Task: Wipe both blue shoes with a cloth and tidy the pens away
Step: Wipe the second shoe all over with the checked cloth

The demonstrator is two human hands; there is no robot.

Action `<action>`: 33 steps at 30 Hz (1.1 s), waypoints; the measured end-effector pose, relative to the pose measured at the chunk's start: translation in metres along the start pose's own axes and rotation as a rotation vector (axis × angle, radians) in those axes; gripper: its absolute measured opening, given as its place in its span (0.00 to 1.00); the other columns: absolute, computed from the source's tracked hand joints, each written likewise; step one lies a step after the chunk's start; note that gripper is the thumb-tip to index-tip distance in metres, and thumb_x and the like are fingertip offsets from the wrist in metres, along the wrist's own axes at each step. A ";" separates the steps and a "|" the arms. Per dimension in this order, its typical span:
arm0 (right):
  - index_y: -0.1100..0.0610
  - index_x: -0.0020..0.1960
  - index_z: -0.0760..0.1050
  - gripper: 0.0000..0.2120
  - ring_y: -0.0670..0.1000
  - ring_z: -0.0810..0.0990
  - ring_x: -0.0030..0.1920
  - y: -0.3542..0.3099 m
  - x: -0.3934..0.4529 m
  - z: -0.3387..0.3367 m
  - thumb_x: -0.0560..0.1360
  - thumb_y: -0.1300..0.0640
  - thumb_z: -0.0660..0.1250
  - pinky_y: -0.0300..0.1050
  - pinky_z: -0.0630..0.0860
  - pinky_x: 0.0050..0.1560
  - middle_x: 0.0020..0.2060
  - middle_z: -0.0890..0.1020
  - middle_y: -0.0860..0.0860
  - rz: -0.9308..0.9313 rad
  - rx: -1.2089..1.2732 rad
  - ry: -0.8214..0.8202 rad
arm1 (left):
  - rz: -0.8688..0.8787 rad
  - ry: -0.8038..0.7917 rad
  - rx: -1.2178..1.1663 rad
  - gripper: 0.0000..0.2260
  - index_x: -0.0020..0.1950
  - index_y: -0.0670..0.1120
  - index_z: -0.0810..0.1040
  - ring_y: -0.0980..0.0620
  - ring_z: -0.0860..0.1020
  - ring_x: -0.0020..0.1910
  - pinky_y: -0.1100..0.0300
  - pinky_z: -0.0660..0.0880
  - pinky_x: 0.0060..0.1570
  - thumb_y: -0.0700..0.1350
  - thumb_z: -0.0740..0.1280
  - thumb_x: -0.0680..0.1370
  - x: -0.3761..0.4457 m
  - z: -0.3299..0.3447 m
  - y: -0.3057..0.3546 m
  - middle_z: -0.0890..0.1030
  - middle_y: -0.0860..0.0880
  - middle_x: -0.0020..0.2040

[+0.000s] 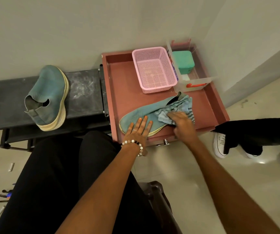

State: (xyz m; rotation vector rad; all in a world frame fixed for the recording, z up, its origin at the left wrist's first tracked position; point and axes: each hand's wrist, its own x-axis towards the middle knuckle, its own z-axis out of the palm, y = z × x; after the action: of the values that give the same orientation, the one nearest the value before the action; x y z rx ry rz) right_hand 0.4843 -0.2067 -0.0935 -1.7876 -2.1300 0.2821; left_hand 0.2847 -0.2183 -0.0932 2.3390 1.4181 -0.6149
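While my left hand presses flat on the toe, my right hand bunches the cloth mid-shoe, whose length runs toward upper right of frame.

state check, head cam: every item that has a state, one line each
Shoe in tray: on its side, being wiped.
Shoe on bench: upright, untouched.
Cloth: bunched, on the tray shoe.
Left hand: flat, fingers straight, pressing the toe end.
Right hand: grip on the cloth.
Pink basket: upright, empty.
Clear box: open, green case inside.
Pens: loose on the floor.
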 end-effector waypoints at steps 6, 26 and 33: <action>0.70 0.51 0.80 0.22 0.65 0.80 0.46 0.050 0.018 -0.024 0.62 0.69 0.54 0.59 0.75 0.56 0.45 0.82 0.65 0.023 -0.148 0.044 | -0.005 0.003 0.000 0.56 0.75 0.49 0.28 0.47 0.32 0.76 0.47 0.37 0.73 0.59 0.72 0.71 0.001 -0.001 0.002 0.27 0.47 0.75; 0.72 0.51 0.78 0.19 0.67 0.79 0.52 0.011 0.009 0.004 0.62 0.71 0.59 0.58 0.75 0.57 0.48 0.81 0.68 0.243 -0.143 0.192 | 0.004 -0.014 -0.001 0.56 0.75 0.48 0.28 0.46 0.32 0.75 0.47 0.37 0.73 0.59 0.72 0.71 0.001 -0.001 0.003 0.27 0.46 0.75; 0.68 0.53 0.80 0.22 0.62 0.82 0.46 -0.072 -0.021 0.042 0.58 0.68 0.68 0.54 0.79 0.48 0.46 0.83 0.63 0.095 -0.005 0.127 | -0.004 -0.056 0.085 0.53 0.77 0.42 0.34 0.45 0.31 0.75 0.46 0.36 0.73 0.63 0.68 0.72 0.001 0.000 0.003 0.27 0.43 0.74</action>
State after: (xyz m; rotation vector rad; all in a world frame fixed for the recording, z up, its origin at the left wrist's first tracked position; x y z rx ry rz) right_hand 0.4052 -0.2382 -0.1089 -1.8608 -1.9642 0.1809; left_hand 0.2881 -0.2192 -0.0928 2.3648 1.3978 -0.7496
